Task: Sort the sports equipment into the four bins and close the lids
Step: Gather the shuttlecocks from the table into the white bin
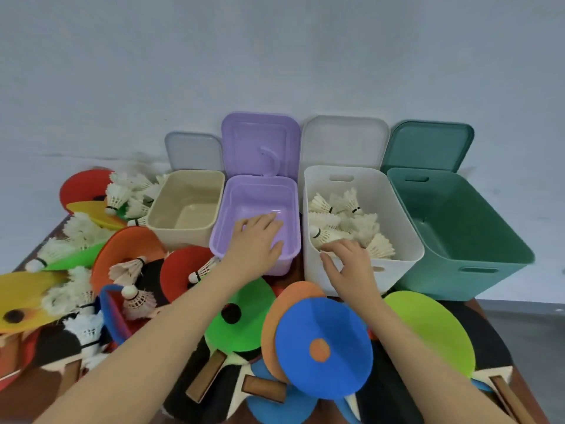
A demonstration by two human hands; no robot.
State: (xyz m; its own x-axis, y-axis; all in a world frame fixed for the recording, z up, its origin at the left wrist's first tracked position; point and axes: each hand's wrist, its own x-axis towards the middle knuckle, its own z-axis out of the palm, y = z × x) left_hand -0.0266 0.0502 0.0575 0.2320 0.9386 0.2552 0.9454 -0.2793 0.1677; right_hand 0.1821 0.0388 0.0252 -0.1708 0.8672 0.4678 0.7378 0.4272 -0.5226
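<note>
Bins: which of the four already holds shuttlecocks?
The white bin, third from the left; the beige, purple and green bins look empty.

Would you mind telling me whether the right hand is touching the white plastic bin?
Touching: the head view shows the right hand resting its fingers over the white plastic bin's near rim.

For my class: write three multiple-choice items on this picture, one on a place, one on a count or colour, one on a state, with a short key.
1. Where do sorted shuttlecocks lie?
A. beige bin
B. white bin
C. green bin

2. How many bins stand in the row?
A. three
B. four
C. five

3. How do the lids stand?
A. all open
B. all closed
C. only the purple closed

Key: 1 B, the white bin holds them, while the beige bin and green bin show none. 2 B, those three plus the purple bin. 3 A, each lid, such as the purple lid, stands upright behind its bin.
</note>
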